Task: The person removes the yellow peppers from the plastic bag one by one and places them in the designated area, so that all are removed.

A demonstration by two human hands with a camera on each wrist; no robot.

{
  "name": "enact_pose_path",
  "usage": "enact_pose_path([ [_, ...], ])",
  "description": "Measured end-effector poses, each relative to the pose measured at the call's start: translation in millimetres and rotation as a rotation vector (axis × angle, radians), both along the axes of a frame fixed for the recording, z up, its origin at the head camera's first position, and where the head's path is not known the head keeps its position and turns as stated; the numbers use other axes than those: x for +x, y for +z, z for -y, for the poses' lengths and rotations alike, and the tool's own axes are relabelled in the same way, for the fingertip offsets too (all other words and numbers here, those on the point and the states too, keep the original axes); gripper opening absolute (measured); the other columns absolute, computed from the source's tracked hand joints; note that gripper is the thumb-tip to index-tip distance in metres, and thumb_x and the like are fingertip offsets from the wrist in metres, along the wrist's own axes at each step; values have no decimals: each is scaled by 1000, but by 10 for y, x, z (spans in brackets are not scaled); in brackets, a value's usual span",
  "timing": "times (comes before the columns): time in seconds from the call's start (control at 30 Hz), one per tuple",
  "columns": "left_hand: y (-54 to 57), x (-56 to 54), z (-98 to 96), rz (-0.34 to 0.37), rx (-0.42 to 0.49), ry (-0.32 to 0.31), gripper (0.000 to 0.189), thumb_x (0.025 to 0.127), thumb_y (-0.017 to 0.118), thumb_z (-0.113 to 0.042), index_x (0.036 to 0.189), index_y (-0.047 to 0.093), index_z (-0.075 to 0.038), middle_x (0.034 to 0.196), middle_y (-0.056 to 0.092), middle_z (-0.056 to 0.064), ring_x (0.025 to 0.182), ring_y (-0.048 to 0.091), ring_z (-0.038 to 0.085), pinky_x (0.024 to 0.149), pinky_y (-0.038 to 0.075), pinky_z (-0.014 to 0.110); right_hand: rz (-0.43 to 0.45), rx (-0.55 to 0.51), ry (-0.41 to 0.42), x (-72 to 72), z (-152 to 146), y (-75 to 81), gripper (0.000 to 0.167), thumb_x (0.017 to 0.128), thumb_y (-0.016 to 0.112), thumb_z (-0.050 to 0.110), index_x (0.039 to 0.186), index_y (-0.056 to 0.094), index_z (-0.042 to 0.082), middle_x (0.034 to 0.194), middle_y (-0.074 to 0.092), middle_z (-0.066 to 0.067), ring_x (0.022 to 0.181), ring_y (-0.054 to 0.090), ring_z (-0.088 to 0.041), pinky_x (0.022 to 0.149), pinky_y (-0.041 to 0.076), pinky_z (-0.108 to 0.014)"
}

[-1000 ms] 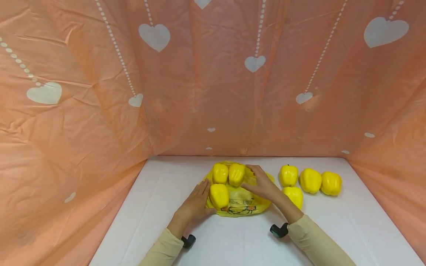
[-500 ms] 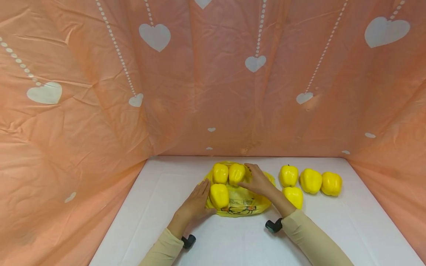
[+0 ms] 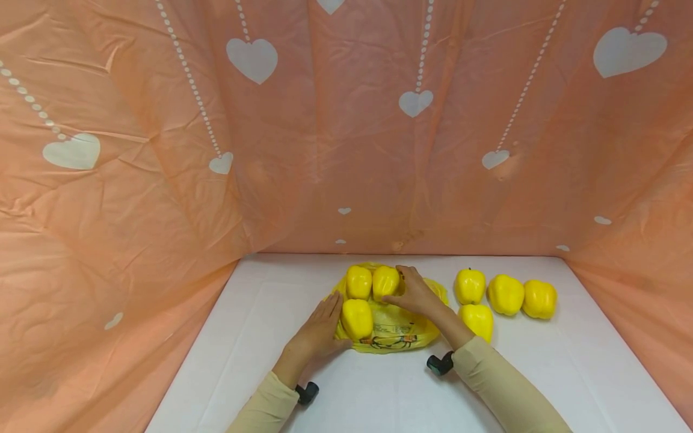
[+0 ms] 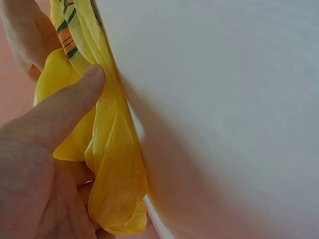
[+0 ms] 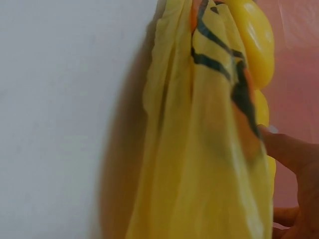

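Three yellow bell peppers lie on a yellow plastic bag (image 3: 395,331) in the head view. My left hand (image 3: 319,328) rests along the bag's left side, fingers straight, beside the front-left bell pepper (image 3: 357,320). In the left wrist view its thumb (image 4: 65,109) lies against the crumpled bag. My right hand (image 3: 415,293) grips the back-right bell pepper (image 3: 385,282) from its right, thumb in front and fingers behind. Left of that one sits the back-left bell pepper (image 3: 358,281). The bag (image 5: 199,149) hides most of the right fingers in the right wrist view.
Several more yellow bell peppers (image 3: 506,294) lie on the white table (image 3: 379,397) to the right of the bag. One of them (image 3: 477,322) is partly covered by the right forearm. An orange curtain (image 3: 346,150) with white hearts hangs behind and at the sides.
My right hand has moved left, bringing its thumb and fingers around the back-right bell pepper. The left hand and the peppers show no clear movement.
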State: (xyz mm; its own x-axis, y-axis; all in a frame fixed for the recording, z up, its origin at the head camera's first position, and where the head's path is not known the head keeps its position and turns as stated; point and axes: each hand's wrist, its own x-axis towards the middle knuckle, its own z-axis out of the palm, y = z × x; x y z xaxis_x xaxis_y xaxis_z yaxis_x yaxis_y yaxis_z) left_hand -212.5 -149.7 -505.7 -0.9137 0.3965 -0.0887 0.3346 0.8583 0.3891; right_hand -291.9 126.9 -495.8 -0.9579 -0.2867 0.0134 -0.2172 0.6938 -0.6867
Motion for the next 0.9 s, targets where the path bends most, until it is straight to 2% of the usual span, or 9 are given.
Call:
enact_pose_path([
  [0.9,-7,5,22,-3,-11,-6,107,95,83,-38,168,19,7,177,16,23,165,18,37,134,19,51,-10,-5,9,27,17,-24,96,92,88,33,162,33,-6,161,41,-32,146,45,-50,122,39,-65],
])
